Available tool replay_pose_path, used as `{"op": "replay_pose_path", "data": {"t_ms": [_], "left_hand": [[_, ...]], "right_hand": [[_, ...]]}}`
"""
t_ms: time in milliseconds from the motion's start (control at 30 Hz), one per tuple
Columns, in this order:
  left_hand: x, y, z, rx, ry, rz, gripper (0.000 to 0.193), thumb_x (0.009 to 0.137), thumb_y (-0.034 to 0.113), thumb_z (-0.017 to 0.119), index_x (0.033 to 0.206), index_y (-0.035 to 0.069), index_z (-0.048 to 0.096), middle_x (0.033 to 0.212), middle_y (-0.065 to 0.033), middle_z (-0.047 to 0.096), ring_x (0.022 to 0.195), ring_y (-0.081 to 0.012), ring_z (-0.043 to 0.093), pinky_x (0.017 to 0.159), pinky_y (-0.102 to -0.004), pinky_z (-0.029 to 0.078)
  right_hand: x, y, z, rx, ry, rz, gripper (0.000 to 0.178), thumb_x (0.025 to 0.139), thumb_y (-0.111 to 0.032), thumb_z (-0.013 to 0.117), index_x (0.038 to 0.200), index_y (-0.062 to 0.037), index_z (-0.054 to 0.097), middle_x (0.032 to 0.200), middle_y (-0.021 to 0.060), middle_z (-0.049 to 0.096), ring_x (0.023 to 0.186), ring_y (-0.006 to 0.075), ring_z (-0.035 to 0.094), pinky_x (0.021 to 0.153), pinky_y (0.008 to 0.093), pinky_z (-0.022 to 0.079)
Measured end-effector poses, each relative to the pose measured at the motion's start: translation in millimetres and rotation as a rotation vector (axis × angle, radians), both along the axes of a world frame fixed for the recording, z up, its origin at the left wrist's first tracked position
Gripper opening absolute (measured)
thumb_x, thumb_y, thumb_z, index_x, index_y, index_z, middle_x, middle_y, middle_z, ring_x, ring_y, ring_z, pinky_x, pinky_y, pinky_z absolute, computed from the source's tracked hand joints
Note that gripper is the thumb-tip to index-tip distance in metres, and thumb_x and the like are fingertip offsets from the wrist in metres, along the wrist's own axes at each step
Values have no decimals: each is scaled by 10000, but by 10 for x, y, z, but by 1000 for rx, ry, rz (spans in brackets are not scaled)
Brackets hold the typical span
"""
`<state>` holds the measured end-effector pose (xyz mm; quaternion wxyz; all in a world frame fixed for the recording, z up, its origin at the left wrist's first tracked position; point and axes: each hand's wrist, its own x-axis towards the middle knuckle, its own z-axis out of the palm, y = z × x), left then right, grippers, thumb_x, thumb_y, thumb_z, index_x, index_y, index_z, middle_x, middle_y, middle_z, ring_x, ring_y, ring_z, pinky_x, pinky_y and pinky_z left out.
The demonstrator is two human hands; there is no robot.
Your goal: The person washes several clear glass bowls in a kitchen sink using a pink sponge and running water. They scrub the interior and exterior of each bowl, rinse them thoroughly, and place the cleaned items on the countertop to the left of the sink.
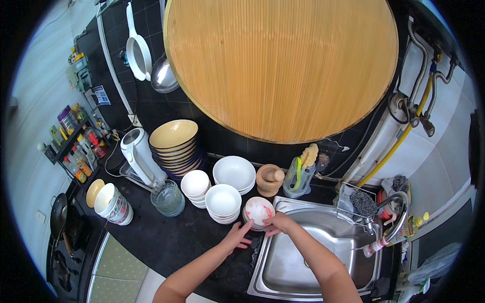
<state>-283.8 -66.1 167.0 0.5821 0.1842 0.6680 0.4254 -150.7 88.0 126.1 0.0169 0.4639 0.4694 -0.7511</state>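
Both hands meet at a small stack of bowls [258, 212] that sits on the black worktop [166, 242] right at the left rim of the steel sink [323, 252]. The top bowl is white inside with red smears. The right hand [277, 222] grips its near rim, fingers curled over the edge. The left hand [237, 236] lies with fingers spread, its fingertips touching the stack's lower left side, holding nothing.

The bowls look like glazed ceramic or melamine; I cannot tell which. Either way they are stiff and light singly, heavier as a stack. The smears suggest a greasy film, so the rim would likely be slippery, and if ceramic the bowls would chip against the sink edge. The safest hold is probably thumb inside the rim with fingers under the outer wall, or two hands cupping the stack's base.

The worktop is dark and glossy, perhaps wet, and crowded. Just beside the stack stand more white bowl stacks [223, 202], behind them a wooden mortar with pestle [269, 179], a pile of tan plates [174, 141], a clear glass bowl stack [167, 198] and a white kettle [139, 156]. A big round wooden board [283, 65] leans on the black tiled wall. A curved tap [394, 217] arches over the sink's right side.
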Motion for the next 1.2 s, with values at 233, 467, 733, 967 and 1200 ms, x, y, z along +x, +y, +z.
{"op": "replay_pose_path", "data": {"t_ms": [233, 467, 733, 967, 1200], "left_hand": [[200, 55, -303, 360, 333, -24, 657, 664, 8, 560, 1235, -32, 239, 1129, -210, 453, 1065, -309, 466, 914, -341, 366], [625, -9, 627, 752, 632, -271, 752, 719, -20, 498, 1319, -1, 45, 1242, -267, 326, 1158, -375, 369, 965, -365, 299], [969, 174, 1700, 970, 812, -374, 714, 719, 113, 605, 1290, -23, 197, 1284, -224, 333, 1143, -357, 387, 953, -367, 321], [1110, 269, 2178, 1119, 969, -437, 669, 707, 149, 623, 1258, -34, 289, 1262, -221, 365, 1141, -334, 401, 966, -363, 312], [1051, 355, 2180, 1231, 938, -483, 639, 725, 66, 571, 1262, -5, 231, 1309, -229, 308, 1108, -361, 417, 925, -412, 342]], "right_hand": [[267, -421, -132, 662, 345, -126, 703, 674, -14, 654, 1280, -5, 299, 1171, 123, 466, 1055, 186, 465, 907, 282, 374], [791, -624, 931, 677, 603, -328, 772, 670, 155, 542, 1336, -102, 249, 1273, 62, 374, 1131, 149, 395, 928, 248, 329], [1279, -705, 1963, 1465, 480, -363, 676, 702, -18, 632, 1276, -53, 276, 1324, 182, 298, 1220, 312, 312, 1002, 379, 262], [1551, -669, 2201, 1778, 559, -392, 710, 709, -47, 647, 1274, -90, 221, 1293, 227, 309, 1187, 362, 343, 984, 436, 282], [1588, -681, 2270, 1861, 417, -426, 743, 694, -57, 666, 1282, -63, 212, 1291, 233, 299, 1189, 369, 333, 990, 434, 270]]}}
